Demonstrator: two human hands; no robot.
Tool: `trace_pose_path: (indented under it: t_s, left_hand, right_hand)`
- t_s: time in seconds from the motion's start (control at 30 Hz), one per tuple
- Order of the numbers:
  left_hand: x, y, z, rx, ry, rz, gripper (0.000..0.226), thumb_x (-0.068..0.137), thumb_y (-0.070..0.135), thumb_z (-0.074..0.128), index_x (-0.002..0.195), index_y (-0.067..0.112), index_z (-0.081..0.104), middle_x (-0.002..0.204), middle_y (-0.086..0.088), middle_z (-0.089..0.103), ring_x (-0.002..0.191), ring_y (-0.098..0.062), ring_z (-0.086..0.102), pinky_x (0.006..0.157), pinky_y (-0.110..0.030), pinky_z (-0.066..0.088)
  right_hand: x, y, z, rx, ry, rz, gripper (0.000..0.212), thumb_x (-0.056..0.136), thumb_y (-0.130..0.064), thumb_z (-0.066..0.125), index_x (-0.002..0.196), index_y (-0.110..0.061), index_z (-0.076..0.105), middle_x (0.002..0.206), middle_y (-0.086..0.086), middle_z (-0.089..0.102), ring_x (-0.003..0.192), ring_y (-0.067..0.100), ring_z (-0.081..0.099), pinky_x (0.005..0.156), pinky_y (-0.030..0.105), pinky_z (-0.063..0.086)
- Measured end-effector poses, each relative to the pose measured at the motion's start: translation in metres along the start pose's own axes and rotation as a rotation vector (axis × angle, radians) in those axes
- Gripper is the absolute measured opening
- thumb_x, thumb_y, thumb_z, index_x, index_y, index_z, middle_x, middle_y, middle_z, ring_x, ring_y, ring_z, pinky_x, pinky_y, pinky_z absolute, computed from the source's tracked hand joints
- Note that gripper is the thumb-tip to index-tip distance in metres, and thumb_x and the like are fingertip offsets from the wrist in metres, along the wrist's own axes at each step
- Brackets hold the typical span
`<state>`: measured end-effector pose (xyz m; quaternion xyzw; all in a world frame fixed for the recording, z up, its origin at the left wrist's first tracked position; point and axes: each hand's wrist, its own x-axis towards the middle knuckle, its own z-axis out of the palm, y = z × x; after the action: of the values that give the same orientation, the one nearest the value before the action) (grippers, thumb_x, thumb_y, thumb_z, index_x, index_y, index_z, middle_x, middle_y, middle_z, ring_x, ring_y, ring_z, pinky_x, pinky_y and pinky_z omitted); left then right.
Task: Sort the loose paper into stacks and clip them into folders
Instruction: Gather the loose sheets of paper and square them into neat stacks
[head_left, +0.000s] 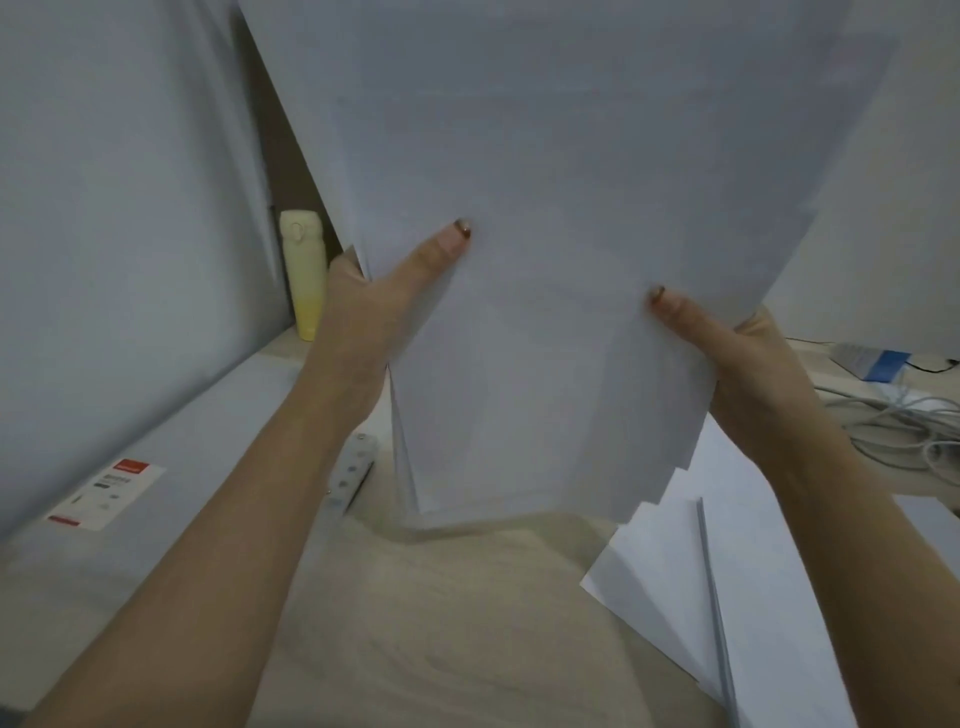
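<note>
With left hand (363, 312) and right hand (748, 364), pinching the uneven paper stack (545, 208) by its sides, thumbs in front, above the counter (441, 623).

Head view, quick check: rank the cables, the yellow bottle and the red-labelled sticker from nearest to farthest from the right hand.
1. Cables, on the table just right of the right hand.
2. Yellow bottle, left, beyond the held paper stack.
3. Red-labelled sticker, far lower left.
</note>
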<state>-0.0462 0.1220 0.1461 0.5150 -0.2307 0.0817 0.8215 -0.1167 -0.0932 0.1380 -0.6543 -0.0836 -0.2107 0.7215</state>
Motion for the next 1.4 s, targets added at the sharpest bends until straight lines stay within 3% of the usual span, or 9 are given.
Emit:
trace_pose_path:
  t_s: [0.23,0.37,0.5,0.6,0.77,0.93,1.13,1.3,1.4]
  left_hand:
    - [-0.013,-0.041,-0.017,0.083,0.021,-0.109,0.024,0.074,0.01,0.072,0.082,0.03,0.063,0.075,0.02,0.073,0.075,0.002,0.068,0.069,-0.018,0.056]
    - [-0.014,-0.046,-0.024,0.073,0.005,-0.169,0.02,0.067,0.018,0.074,0.082,0.028,0.065,0.077,0.016,0.074,0.077,-0.004,0.07,0.07,-0.023,0.058]
    - [-0.013,-0.042,-0.013,0.084,-0.017,-0.164,0.028,0.06,0.026,0.074,0.087,0.028,0.065,0.081,0.014,0.074,0.083,-0.009,0.071,0.074,-0.027,0.059]
    - [-0.007,-0.035,-0.011,0.072,-0.019,-0.1,0.032,0.063,0.021,0.081,0.09,0.029,0.065,0.085,0.013,0.075,0.086,-0.01,0.071,0.073,-0.027,0.058]
    - [-0.014,-0.051,-0.025,0.111,0.021,-0.168,0.036,0.06,0.028,0.083,0.091,0.028,0.064,0.089,0.01,0.074,0.083,-0.007,0.071,0.072,-0.027,0.059]
    - [-0.024,-0.065,-0.015,0.133,0.043,-0.262,0.035,0.052,0.033,0.077,0.085,0.027,0.066,0.081,0.011,0.074,0.079,-0.008,0.071,0.072,-0.026,0.058]
    - [-0.019,-0.056,-0.031,0.092,0.09,-0.216,0.049,0.044,0.045,0.079,0.087,0.026,0.067,0.088,0.008,0.075,0.083,-0.014,0.072,0.068,-0.03,0.059]
    - [-0.032,-0.073,-0.022,0.152,0.137,-0.282,0.048,0.044,0.032,0.089,0.084,0.026,0.064,0.085,0.01,0.07,0.081,-0.012,0.068,0.065,-0.021,0.056]
    - [-0.029,-0.06,-0.022,0.094,0.123,-0.22,0.045,0.047,0.039,0.082,0.087,0.025,0.067,0.086,0.009,0.075,0.084,-0.013,0.071,0.068,-0.026,0.058]
  right_hand:
    - [-0.001,0.022,-0.002,0.048,-0.01,0.099,0.017,0.055,-0.034,0.072,0.072,-0.03,0.077,0.081,-0.009,0.075,0.075,0.008,0.071,0.065,0.022,0.056]
    - [-0.008,0.045,-0.017,-0.019,-0.045,0.211,0.048,0.037,-0.048,0.086,0.079,-0.028,0.077,0.086,-0.008,0.076,0.078,0.007,0.071,0.066,0.019,0.056]
    - [-0.009,0.048,-0.01,0.014,-0.018,0.182,0.023,0.065,-0.021,0.07,0.088,-0.021,0.071,0.087,-0.008,0.075,0.079,0.008,0.071,0.066,0.02,0.055]
    - [-0.003,0.033,-0.009,0.044,-0.025,0.118,0.019,0.06,-0.024,0.07,0.078,-0.022,0.076,0.082,-0.008,0.075,0.075,0.008,0.071,0.063,0.02,0.055]
    - [-0.013,0.049,-0.023,0.003,-0.067,0.248,0.054,0.033,-0.048,0.089,0.08,-0.024,0.077,0.091,-0.005,0.076,0.083,0.01,0.072,0.067,0.02,0.056]
    - [-0.02,0.062,-0.011,0.026,-0.035,0.298,0.026,0.068,-0.021,0.072,0.093,-0.025,0.07,0.095,-0.006,0.075,0.088,0.012,0.071,0.069,0.023,0.057]
    - [-0.024,0.056,-0.026,0.014,-0.087,0.277,0.058,0.034,-0.053,0.087,0.084,-0.027,0.077,0.093,-0.004,0.075,0.085,0.011,0.071,0.068,0.019,0.055]
    - [-0.037,0.072,-0.011,0.032,-0.056,0.348,0.022,0.068,-0.022,0.077,0.09,-0.025,0.074,0.097,-0.003,0.075,0.089,0.014,0.071,0.068,0.021,0.056]
    - [-0.033,0.064,-0.01,0.057,-0.022,0.275,0.024,0.063,-0.025,0.08,0.086,-0.027,0.075,0.092,-0.005,0.075,0.085,0.012,0.071,0.067,0.022,0.057]
